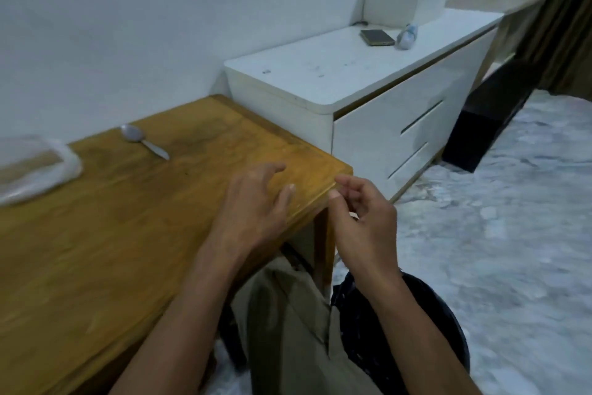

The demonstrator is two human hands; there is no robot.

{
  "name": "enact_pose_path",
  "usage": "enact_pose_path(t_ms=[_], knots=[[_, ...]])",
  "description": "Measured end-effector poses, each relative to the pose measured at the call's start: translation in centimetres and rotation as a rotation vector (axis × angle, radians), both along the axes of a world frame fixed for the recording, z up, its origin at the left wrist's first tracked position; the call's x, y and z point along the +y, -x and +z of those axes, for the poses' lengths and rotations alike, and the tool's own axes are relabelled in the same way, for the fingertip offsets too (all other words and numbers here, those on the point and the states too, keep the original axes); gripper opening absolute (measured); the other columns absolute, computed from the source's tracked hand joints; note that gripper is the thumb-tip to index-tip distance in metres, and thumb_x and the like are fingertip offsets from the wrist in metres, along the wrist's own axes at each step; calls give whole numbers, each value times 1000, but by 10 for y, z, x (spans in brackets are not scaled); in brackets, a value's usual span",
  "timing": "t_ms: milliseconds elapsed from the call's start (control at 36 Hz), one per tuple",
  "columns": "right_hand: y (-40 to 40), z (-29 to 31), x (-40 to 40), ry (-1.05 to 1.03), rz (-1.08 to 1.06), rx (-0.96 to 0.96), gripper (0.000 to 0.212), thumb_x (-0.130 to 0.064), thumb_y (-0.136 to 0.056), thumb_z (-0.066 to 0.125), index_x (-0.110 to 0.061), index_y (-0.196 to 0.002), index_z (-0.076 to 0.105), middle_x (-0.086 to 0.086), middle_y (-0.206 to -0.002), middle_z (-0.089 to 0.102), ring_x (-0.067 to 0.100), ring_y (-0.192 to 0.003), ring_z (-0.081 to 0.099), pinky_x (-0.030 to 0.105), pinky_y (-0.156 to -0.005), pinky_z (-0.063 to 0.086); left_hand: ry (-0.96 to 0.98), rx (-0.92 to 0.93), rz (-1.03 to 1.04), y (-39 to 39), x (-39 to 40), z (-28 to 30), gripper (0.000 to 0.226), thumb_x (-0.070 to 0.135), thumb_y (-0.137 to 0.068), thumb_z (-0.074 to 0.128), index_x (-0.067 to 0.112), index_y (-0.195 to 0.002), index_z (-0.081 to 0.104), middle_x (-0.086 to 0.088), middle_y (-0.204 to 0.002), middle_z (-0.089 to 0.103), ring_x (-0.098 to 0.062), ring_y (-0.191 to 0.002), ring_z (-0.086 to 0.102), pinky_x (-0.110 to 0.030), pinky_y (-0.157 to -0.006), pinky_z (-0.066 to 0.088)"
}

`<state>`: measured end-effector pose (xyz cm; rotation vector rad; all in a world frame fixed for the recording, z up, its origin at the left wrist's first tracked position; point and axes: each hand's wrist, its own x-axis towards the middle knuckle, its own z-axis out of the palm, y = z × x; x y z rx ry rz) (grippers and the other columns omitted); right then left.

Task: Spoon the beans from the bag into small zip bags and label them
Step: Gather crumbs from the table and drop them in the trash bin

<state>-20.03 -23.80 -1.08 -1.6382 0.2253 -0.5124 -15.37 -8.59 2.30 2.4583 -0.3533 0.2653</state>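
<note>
Both hands empty, left hand [253,202] spread, right hand [362,218] loosely curled; plastic bag [35,164] probably floppy and slippery, best pinched at the mouth, spoon [142,141] by the handle.

Dim, flat indoor light; soft motion blur throughout, wide-angle bending at the edges.

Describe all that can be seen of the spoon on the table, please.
The spoon looks like plain silver metal, with an oval bowl and a short, flat handle. It lies flat on the wooden table, near the wall side, bowl toward the wall and handle pointing to the near right. Nothing touches it but the table. It lies apart from the plastic bag on its left. Neither hand holds it.
</note>
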Motion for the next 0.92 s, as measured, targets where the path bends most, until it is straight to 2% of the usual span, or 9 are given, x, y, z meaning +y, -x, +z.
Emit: enact_pose_path(t_ms=[139,306,417,500,583,667,750,833,917], knots=[[-10,20,50,38,283,-23,18,-21,-93,68,-32,-107,69,-15,-92,70,-4,-89,66,14,-73,53,-18,-59,190,23,56,11,41,31,-91,68,18,-130,65,1,-126,68,-11,-114,62,-22,-96,44],[-24,32,107,197,597,18,14,-25,-92,68,-32,-105,68,-14,-92,70,-1,-87,65,17,-71,52,25,-7,432,56,119,16,40,37,-91,67,28,-130,63,10,-123,67,-2,-111,58,-25,-94,49],[-37,33,149,264,722,32,16,-23,-92,68,-36,-101,64,-14,-89,67,-2,-81,62,10,-62,46,38,-6,554,66,160,16,37,40,-90,68,29,-125,65,13,-115,68,1,-104,61,-25,-88,52],[-51,32,178,315,801,46,20,-24,-94,66,-32,-112,64,-14,-93,64,-2,-83,61,9,-59,46,55,-39,642,63,188,15,34,36,-89,70,28,-122,67,13,-110,70,0,-101,64,-26,-85,54],[-72,33,210,393,813,10,25,-24,-92,69,-28,-116,63,-14,-94,63,-1,-84,60,11,-64,48,33,-98,748,51,220,15,35,35,-87,72,24,-120,68,9,-107,72,-5,-97,67,-35,-84,57],[-101,32,242,493,800,-42,32,-22,-88,73,-24,-119,63,-12,-95,60,-1,-81,58,7,-65,45,13,-136,808,32,253,13,43,32,-87,73,22,-127,63,2,-116,70,-12,-102,67,-32,-84,56],[-131,30,269,578,797,-26,45,-22,-88,71,-26,-130,56,-5,-115,59,12,-106,58,26,-87,53,13,-101,856,11,280,9,62,28,-86,75,20,-141,48,-6,-135,59,-21,-115,61,-37,-93,52],[-155,27,294,625,799,1,65,-20,-86,72,-25,-144,43,0,-137,53,22,-126,51,41,-101,50,18,-60,837,-12,302,8,72,18,-83,77,16,-145,40,-10,-141,51,-29,-125,52,-40,-98,46],[-176,23,315,625,814,-11,78,-17,-82,76,-27,-147,35,1,-144,48,24,-134,46,33,-99,46,19,-10,791,-30,316,8,74,16,-79,79,15,-142,40,-9,-141,49,-31,-129,47,-41,-99,44]])
